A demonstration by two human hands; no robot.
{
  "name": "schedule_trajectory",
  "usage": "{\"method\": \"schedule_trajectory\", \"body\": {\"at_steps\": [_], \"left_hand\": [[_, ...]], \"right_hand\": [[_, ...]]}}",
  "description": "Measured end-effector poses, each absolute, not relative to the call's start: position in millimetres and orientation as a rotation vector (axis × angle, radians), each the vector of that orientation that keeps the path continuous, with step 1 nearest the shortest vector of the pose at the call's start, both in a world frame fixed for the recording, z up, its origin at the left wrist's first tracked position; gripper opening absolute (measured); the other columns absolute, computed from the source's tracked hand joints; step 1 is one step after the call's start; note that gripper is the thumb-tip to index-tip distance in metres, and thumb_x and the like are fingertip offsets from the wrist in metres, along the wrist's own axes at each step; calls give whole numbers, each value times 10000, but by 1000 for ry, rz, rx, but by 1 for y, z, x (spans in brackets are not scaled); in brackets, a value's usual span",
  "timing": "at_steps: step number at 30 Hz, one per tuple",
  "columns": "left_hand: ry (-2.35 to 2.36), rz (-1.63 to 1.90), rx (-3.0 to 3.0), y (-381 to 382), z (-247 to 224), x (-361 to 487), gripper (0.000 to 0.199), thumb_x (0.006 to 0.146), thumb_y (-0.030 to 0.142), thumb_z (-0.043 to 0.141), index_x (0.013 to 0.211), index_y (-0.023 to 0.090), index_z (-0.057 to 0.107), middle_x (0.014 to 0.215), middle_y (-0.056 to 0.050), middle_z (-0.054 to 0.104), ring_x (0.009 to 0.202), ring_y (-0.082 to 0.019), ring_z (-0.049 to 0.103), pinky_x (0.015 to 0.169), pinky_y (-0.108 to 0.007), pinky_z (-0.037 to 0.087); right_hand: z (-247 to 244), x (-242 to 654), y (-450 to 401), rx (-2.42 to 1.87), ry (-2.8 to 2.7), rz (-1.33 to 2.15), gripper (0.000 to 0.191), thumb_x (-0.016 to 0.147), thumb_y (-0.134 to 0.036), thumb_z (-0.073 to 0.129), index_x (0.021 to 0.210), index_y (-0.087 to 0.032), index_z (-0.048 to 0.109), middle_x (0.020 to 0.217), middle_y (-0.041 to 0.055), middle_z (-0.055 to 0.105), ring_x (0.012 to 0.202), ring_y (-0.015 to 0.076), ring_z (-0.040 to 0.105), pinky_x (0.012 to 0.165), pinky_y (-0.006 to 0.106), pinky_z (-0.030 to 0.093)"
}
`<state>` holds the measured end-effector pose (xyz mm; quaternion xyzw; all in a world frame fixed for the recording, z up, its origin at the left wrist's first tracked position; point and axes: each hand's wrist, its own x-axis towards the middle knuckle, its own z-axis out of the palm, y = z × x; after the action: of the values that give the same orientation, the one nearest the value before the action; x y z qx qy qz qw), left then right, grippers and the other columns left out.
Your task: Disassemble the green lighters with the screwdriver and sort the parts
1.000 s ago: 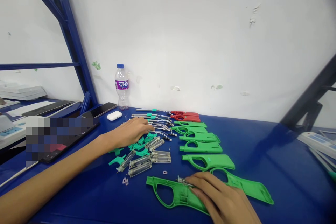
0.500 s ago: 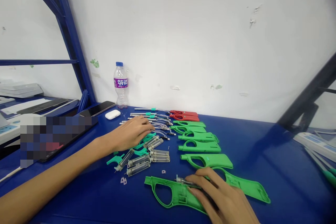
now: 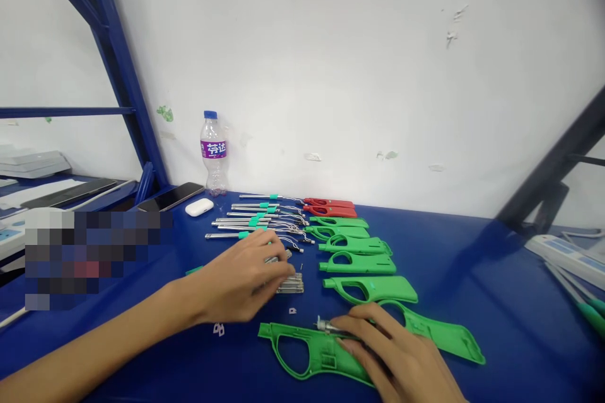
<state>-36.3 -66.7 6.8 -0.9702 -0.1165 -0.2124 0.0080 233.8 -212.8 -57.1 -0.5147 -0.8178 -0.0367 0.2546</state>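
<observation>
My right hand point(image 3: 394, 349) is closed on a clear tube with a metal end point(image 3: 326, 325), over a green shell half point(image 3: 326, 352) lying open side up. My left hand point(image 3: 248, 274) hovers above the clear tubes point(image 3: 290, 283) at mid-table, its fingers bent together; whether it holds anything is hidden. Behind it lie metal rods point(image 3: 227, 236) with teal clips and thin wires. Green shells point(image 3: 387, 288) and red shells point(image 3: 331, 211) form a column to the right of the rods. Another open green shell half point(image 3: 449, 334) lies beyond my right hand.
A plastic bottle point(image 3: 215, 160), a white case point(image 3: 199, 207) and a phone point(image 3: 172, 196) stand or lie at the back left. Small pink pieces point(image 3: 218, 329) lie near my left wrist. A power strip point(image 3: 562, 258) is at the far right.
My left hand has moved from the rods toward me, now over the clear tubes and covering the teal pieces. My right hand stays at the front shell. The view has shifted slightly.
</observation>
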Motion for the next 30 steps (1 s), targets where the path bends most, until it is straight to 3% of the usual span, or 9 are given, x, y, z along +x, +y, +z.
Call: {"method": "schedule_trajectory", "body": {"at_steps": [2,4,8,14,20,23,27,30], "left_hand": [[-370,-679,-3043,-89,7,-36,177,1041,229,527,1109,231,691,1014,-53,686,965,-226,589,889,-400,488],[-450,-761,-2996,-112,2,-36,218,1019,397,604,1157,254,694,1072,-55,712,1066,-266,629,1038,-477,485],[-537,-736,-2773,-141,-22,-38,461,1021,619,559,1256,244,688,1146,-67,768,1067,-288,691,981,-444,564],[-640,-907,-2746,-145,-50,-40,361,1092,517,476,1271,283,685,1089,-25,788,999,-237,740,905,-379,602],[-609,-972,-2724,-149,-50,-42,377,1098,527,463,1224,268,707,1038,-18,796,907,-217,765,818,-341,633],[-613,-964,-2725,-150,-52,-44,394,1097,539,456,1222,265,710,1056,-21,796,939,-222,766,830,-337,643],[-628,-945,-2750,-150,-55,-45,392,1096,530,462,1241,261,706,1076,-24,789,975,-231,762,862,-345,647],[-641,-912,-2776,-151,-54,-46,379,1090,522,494,1273,256,694,1111,-28,777,1025,-225,747,922,-336,631]], "right_hand": [[-58,234,-213,-1419,-2225,-83,300,1138,-321,409,1299,-337,662,1157,11,720,778,121,783,687,198,640],[-58,233,-213,-1438,-2225,-82,312,1140,-335,398,1307,-342,662,1161,9,717,758,123,780,712,216,650],[-62,234,-212,-1472,-2210,-143,342,1139,-335,390,1370,-326,641,1199,36,713,760,141,784,694,235,656],[-63,235,-214,-1494,-2194,-94,280,1133,-348,418,1246,-322,673,1171,30,698,729,141,774,723,256,663],[-57,234,-214,-1531,-2122,-83,229,1115,-400,469,1240,-299,632,1198,49,673,769,154,775,632,248,651],[-57,233,-214,-1489,-2182,-13,219,1123,-343,463,1246,-340,643,1153,0,703,798,141,781,745,252,661],[-57,234,-215,-1438,-2248,-54,325,1122,-272,462,1409,-370,578,1272,-16,728,936,143,797,819,239,652],[-56,234,-215,-1440,-2203,-109,258,1126,-313,456,1311,-315,637,1269,17,733,955,157,800,785,232,655]]}}
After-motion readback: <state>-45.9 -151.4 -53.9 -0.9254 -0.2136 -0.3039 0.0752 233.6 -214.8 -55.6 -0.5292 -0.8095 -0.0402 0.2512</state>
